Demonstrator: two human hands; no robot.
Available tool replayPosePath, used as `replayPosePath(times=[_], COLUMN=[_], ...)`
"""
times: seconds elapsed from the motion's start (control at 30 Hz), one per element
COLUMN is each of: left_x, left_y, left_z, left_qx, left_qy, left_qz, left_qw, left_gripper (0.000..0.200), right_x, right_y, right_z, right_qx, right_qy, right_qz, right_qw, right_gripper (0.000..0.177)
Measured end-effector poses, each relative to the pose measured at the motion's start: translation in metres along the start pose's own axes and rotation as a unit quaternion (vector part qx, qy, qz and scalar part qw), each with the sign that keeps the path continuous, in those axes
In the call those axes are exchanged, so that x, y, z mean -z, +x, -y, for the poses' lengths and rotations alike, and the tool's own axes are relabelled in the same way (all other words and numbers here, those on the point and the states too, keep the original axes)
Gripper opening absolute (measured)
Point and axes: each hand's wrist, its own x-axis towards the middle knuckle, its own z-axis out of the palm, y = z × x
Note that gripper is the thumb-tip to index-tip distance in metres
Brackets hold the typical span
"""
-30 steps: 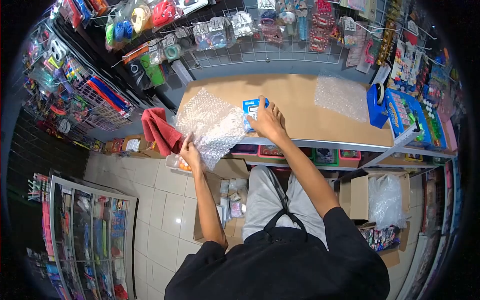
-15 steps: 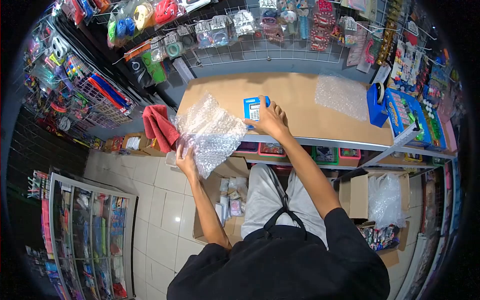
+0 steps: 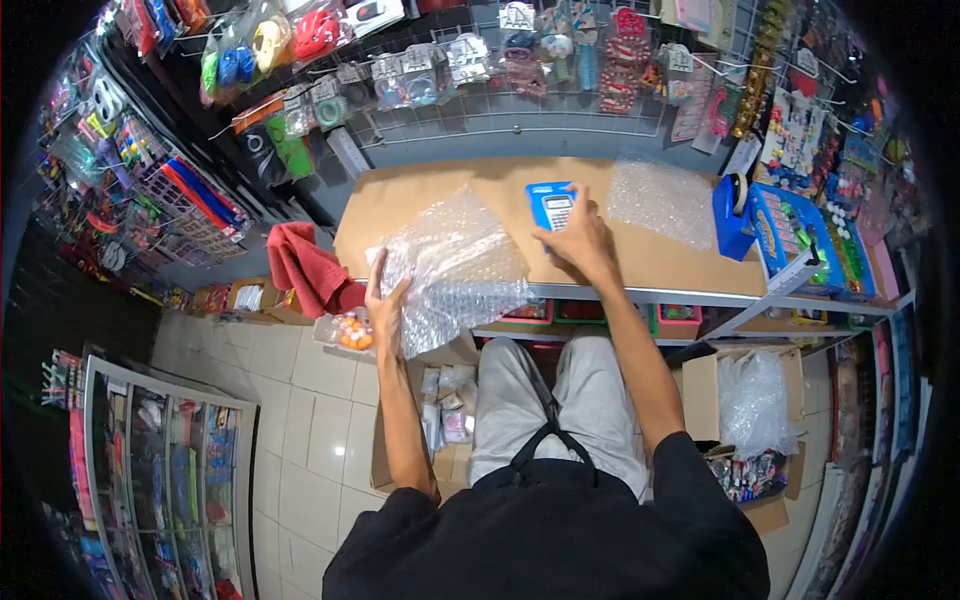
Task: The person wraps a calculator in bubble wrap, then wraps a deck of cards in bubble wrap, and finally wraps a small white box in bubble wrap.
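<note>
In my right hand (image 3: 582, 240) is a calculator (image 3: 549, 200) in blue packaging or a blue casing. The thumb lies at its lower edge and the fingers along its right side, at the tabletop. My left hand (image 3: 385, 305) is at the left side of a sheet of bubble wrap (image 3: 455, 250), thumb and forefinger apart and the sheet between them. Part of the sheet lies on the table and part droops over the front edge. A red cloth (image 3: 310, 270) hangs at the table's left end, close to my left hand.
A second bubble wrap sheet (image 3: 660, 200) lies on the wooden table (image 3: 400, 195), left of a blue tape dispenser (image 3: 735, 215). Boxed goods (image 3: 795, 235) stand at the right end. Open cartons (image 3: 700, 385) flank my legs. Packaged goods hang on the wire grid (image 3: 450, 125).
The calculator has slid right along the table with my right hand. My left hand and the bubble wrap have also shifted right, and orange items below the cloth have come into view.
</note>
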Motion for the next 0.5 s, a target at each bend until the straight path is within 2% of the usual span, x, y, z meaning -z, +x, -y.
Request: replayPosePath(times=[0.07, 0.1, 0.13, 0.2, 0.3, 0.33, 0.4, 0.43, 0.5], left_x=[-0.037, -0.055, -0.076, -0.111, -0.129, -0.134, -0.135, -0.141, -0.14], left_y=[0.009, 0.016, 0.018, 0.027, 0.031, 0.028, 0.008, -0.005, 0.004], left_z=[-0.004, 0.004, 0.004, 0.019, 0.039, 0.036, 0.02, 0.001, 0.016], left_qx=[0.013, -0.003, -0.006, -0.061, 0.017, -0.022, -0.095, -0.122, -0.267], left_qy=[-0.039, -0.014, -0.024, 0.003, 0.121, 0.254, 0.506, 0.557, 0.547], left_qz=[0.056, 0.094, 0.123, 0.152, 0.164, 0.153, 0.117, 0.071, 0.07], left_qw=[0.998, 0.995, 0.992, 0.986, 0.979, 0.955, 0.849, 0.818, 0.791], left_gripper=[0.07, 0.07, 0.07, 0.067, 0.06, 0.058, 0.053, 0.051, 0.052], right_x=[0.028, 0.034, 0.05, 0.086, 0.117, 0.124, 0.129, 0.132, 0.12], right_y=[0.006, 0.016, 0.017, 0.013, 0.01, 0.009, -0.004, -0.01, -0.011], right_z=[-0.027, -0.055, -0.063, -0.071, -0.082, -0.079, -0.068, -0.057, -0.057], right_qx=[-0.032, -0.037, -0.045, -0.06, -0.026, -0.02, -0.01, -0.01, 0.007], right_qy=[0.079, 0.111, 0.149, 0.226, 0.136, 0.14, 0.152, 0.15, 0.172], right_qz=[-0.043, -0.06, -0.074, -0.073, -0.098, -0.085, -0.053, -0.03, -0.002], right_qw=[0.995, 0.991, 0.985, 0.969, 0.985, 0.986, 0.987, 0.988, 0.985], right_gripper=[0.087, 0.094, 0.09, 0.088, 0.085, 0.084, 0.082, 0.08, 0.08])
